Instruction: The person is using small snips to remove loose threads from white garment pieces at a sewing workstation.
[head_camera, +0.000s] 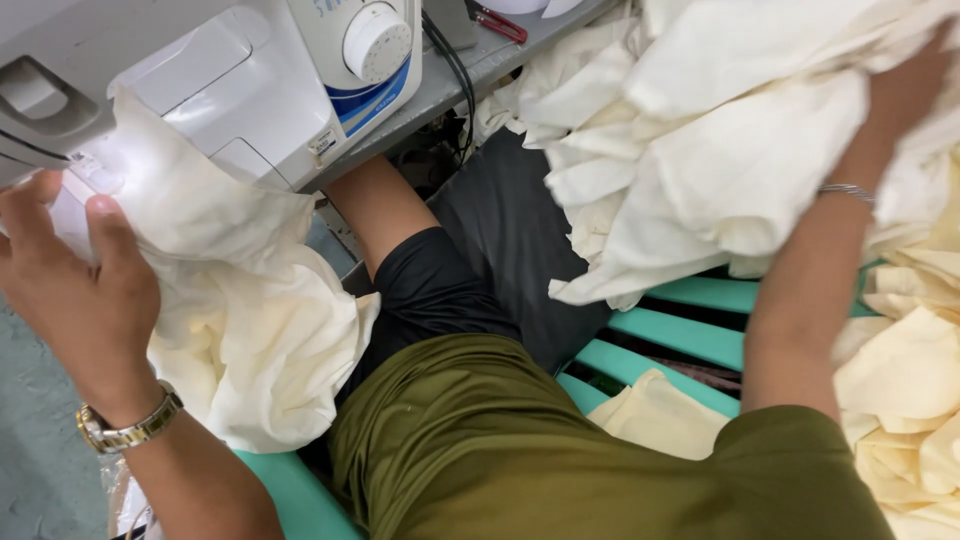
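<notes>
Olive shirt (520, 450) lowest — left hand (75, 290) fingers pinch cream cloth (250, 330); right hand (905, 90) fingers hidden — cannot tell.

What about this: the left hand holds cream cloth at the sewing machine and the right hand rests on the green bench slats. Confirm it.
Not quite. In the head view the right hand is not on the green bench slats; it reaches up into the pile of cream cloth. The left hand does hold cream fabric at the sewing machine.
</notes>
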